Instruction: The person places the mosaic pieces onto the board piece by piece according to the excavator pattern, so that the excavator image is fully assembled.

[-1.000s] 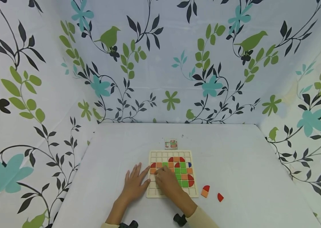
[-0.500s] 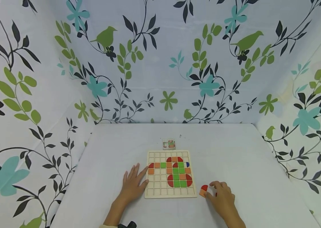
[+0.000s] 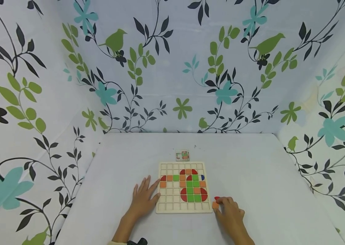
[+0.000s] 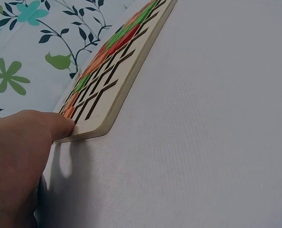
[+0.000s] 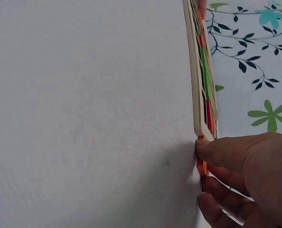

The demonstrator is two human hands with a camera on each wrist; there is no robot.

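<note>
A square wooden grid board [image 3: 167,206] lies on the table, with orange, green and red tiles set in its cells and a small blue half-round piece at the right. My left hand [image 3: 143,200] rests flat beside its left edge; in the left wrist view the thumb [image 4: 62,124] touches the board's corner. Just off the lower right edge, my right hand [image 3: 230,214] pinches an orange square tile [image 3: 215,205] between thumb and fingers. A red rounded tile [image 3: 216,198] shows by the fingertips. Anything beneath the right palm is hidden.
A small printed card [image 3: 182,155] with a coloured pattern lies behind the board. The white table [image 3: 129,149] meets patterned cloth walls [image 3: 172,85] at the back and sides.
My right hand left the board, went right to the loose tiles, then came back slightly left with the orange tile, now closer to the board. My left hand stayed in place.
</note>
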